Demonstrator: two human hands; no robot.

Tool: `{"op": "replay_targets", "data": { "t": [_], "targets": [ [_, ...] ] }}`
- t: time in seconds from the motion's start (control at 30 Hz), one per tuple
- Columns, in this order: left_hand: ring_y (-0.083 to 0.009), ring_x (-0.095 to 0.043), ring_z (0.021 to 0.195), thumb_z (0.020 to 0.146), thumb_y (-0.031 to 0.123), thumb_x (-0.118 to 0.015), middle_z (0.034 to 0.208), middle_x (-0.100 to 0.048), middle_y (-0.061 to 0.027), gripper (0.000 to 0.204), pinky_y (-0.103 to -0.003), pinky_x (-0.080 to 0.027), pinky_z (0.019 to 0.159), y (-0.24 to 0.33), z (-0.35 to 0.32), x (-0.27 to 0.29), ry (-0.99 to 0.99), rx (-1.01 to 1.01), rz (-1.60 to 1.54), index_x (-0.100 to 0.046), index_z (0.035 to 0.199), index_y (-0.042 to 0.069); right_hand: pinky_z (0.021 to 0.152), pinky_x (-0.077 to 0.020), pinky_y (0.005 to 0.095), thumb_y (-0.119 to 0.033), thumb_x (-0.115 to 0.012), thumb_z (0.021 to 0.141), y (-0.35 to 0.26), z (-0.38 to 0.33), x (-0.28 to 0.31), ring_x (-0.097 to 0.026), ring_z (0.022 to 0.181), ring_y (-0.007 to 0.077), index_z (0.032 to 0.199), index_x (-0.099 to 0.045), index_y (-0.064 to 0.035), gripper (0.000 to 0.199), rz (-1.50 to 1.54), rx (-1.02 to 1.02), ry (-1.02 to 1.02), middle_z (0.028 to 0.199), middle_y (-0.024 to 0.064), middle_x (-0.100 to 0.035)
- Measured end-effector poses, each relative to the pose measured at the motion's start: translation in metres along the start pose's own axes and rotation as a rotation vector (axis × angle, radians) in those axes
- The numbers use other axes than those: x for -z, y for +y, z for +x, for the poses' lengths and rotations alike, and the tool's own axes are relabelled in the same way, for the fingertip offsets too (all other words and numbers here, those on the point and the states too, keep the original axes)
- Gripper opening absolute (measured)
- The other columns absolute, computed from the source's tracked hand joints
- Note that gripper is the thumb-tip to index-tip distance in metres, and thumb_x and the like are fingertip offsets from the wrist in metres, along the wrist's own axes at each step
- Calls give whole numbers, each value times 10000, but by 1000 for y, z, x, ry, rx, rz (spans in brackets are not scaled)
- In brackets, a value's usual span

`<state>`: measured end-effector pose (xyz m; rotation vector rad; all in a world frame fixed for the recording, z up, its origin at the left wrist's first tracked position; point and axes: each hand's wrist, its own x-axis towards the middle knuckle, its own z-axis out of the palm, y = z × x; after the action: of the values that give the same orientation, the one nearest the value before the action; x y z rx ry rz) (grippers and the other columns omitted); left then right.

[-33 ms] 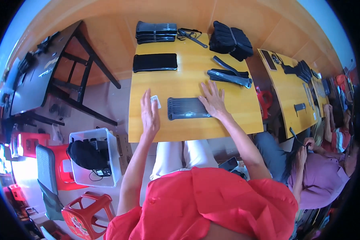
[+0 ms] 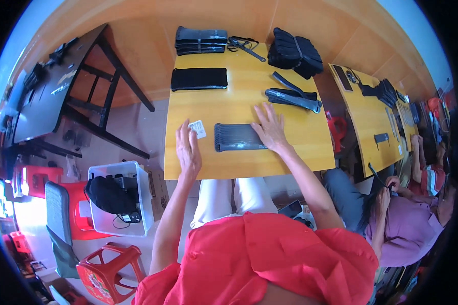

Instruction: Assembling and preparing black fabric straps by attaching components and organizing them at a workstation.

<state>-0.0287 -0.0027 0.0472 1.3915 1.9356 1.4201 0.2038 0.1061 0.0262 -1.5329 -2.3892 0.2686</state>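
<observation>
On the yellow table [image 2: 229, 165] in front of me lies a flat bundle of dark grey straps [image 2: 237, 137], set side by side with their looped ends to the left. My right hand [image 2: 270, 131] rests on the bundle's right end, fingers spread and open. To the left of the bundle is my left hand [image 2: 189, 151], open, its fingers stretched out and slightly curved. A small white printed label [image 2: 197, 129] lies by its fingertips, partly covered by them. Whether the fingers touch the label I cannot tell.
Farther back lie a black flat bundle [image 2: 199, 79], a stack of banded grey straps [image 2: 201, 40], loose straps [image 2: 292, 97] and a tied black bundle [image 2: 295, 53]. A clear plastic bin [image 2: 146, 203] and red stool [image 2: 109, 269] stand left. A co-worker [image 2: 407, 229] sits right.
My left hand has shifted slightly toward me, showing more of the white label. My right hand stays on the strap bundle.
</observation>
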Motion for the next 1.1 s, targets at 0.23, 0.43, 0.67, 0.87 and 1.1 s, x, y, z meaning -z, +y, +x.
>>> {"op": "replay_targets", "data": {
  "t": [0.23, 0.43, 0.67, 0.87, 1.1],
  "targets": [
    [-317, -540, 929, 869, 115, -494, 1005, -540, -153, 252, -400, -433, 788, -27, -57, 4, 134, -151, 279, -523, 1099, 16, 990, -371, 363, -259, -489, 897, -78, 17, -24, -473, 1150, 287, 1147, -540, 2, 365, 221, 506, -69, 1209, 150, -521],
    [-317, -536, 871, 874, 116, -488, 957, -549, -141, 202, -394, -433, 757, -33, -54, 0, 153, -124, 284, -544, 1041, 17, 916, -425, 376, -229, -536, 869, -83, 26, -29, -537, 1016, 286, 1036, -582, 4, 291, 213, 693, -125, 1071, 143, -559],
    [-311, -540, 841, 873, 103, -487, 901, -551, -137, 153, -392, -435, 739, -29, -57, 3, 173, -125, 299, -563, 977, 20, 845, -430, 391, -274, -547, 856, -95, 48, -15, -524, 912, 279, 863, -559, -11, 263, 147, 864, -244, 894, 113, -524],
    [-303, -537, 820, 866, 110, -497, 863, -540, -129, 145, -391, -434, 728, -30, -57, 0, 176, -113, 291, -568, 961, 27, 777, -416, 361, -315, -561, 848, -105, 54, -20, -487, 811, 242, 717, -555, -60, 287, 2, 1074, -275, 838, 76, -530],
    [-300, -541, 812, 856, 110, -515, 858, -541, -122, 141, -388, -438, 720, -34, -57, 1, 193, -133, 308, -568, 961, 31, 701, -409, 359, -332, -560, 851, -111, 56, -44, -498, 728, 223, 608, -558, -83, 347, 37, 1122, -194, 679, 42, -535]
  ]
}}
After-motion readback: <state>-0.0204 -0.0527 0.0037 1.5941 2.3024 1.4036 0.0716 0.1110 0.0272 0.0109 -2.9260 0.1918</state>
